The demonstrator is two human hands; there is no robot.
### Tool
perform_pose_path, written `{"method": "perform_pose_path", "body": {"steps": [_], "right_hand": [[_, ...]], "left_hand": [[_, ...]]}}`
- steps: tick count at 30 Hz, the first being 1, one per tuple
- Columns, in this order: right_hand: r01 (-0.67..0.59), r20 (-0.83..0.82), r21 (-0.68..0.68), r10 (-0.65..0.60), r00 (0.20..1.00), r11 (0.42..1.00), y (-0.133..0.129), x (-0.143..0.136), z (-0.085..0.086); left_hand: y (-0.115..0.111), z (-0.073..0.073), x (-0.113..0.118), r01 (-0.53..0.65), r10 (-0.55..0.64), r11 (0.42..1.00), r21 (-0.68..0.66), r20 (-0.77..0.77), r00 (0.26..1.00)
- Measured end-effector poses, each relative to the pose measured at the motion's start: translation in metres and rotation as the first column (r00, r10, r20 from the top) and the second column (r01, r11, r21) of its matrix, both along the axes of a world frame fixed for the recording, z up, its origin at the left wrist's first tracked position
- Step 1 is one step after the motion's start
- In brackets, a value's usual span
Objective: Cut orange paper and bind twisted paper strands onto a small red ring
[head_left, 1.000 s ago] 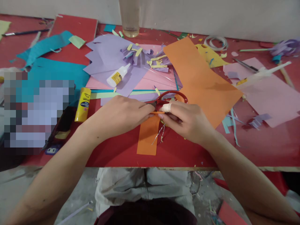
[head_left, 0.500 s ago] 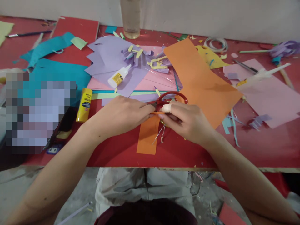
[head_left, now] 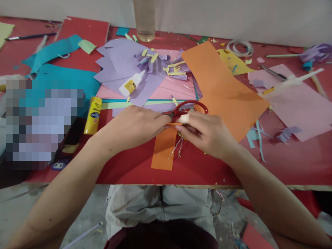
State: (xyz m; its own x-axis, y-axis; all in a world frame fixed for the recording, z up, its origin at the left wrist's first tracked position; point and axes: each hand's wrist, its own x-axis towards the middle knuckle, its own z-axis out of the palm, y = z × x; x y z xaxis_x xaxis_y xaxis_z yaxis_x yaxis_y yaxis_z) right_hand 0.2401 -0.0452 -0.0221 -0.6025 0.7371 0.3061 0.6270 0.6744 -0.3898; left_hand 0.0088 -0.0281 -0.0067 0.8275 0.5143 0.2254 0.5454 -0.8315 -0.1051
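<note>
My left hand and my right hand pinch the folded upper end of an orange paper strip between their fingertips. The strip's flat lower part points toward the table's front edge. A pale wrap covers one finger of my right hand. Just beyond my fingers lie red-handled scissors, partly hidden by the hands. Thin silvery twisted strands stick out below my right fingers; what they belong to is mostly covered. Left of my left hand a yellow glue stick rests on the red table.
A white glue bottle lies on purple paper. A large orange sheet spreads right of centre, with pink paper farther right. At the back stands a clear bottle. A pixelated area covers something at left.
Almost nothing differs. Both hands keep their pinch on the orange strip, and the view has shifted very slightly.
</note>
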Motion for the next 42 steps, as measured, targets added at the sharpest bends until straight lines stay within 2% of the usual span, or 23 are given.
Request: {"method": "perform_pose_path", "body": {"steps": [11, 42], "right_hand": [[0.023, 0.056, -0.056, -0.019, 0.998, 0.998, -0.0003, -0.0014, 0.0027], [0.011, 0.044, -0.020, -0.010, 0.999, 1.000, -0.0001, -0.0014, 0.0004]], "left_hand": [[-0.0028, 0.0014, -0.0002, -0.073, 0.068, 0.992, -0.102, -0.056, 0.996], [-0.0014, -0.0008, -0.0009, -0.040, 0.038, 0.998, -0.041, -0.050, 0.998]]}}
